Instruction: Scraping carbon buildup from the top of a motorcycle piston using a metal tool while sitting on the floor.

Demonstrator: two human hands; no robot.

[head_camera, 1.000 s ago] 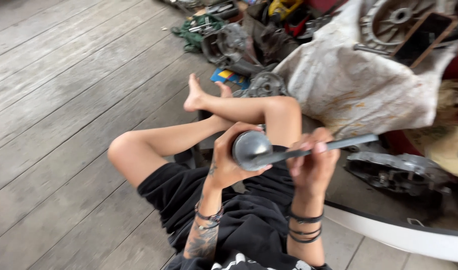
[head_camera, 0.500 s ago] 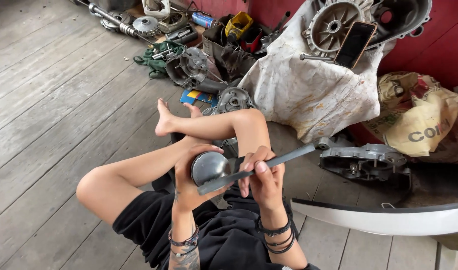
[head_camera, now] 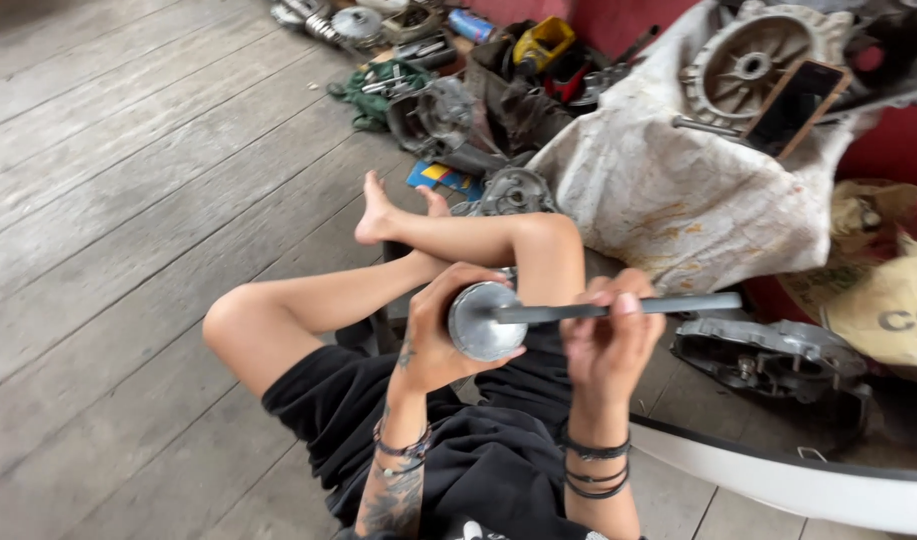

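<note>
Left hand (head_camera: 433,335) cupping round metal part (head_camera: 481,321) at frame centre, right hand (head_camera: 610,345) gripping flat bar (head_camera: 618,308) laid across it

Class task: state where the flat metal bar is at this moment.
In the head view, the flat metal bar lies level right of centre, gripped by the right hand, its tip on the round metal part in the left hand.

The round grey metal part (head_camera: 483,322) looks smooth with a dull sheen; the flat dark metal bar (head_camera: 618,308) is matt. The weathered grey plank floor (head_camera: 128,180) looks rough wood. The stained white cloth (head_camera: 678,200) is coarse and crumpled.
</note>
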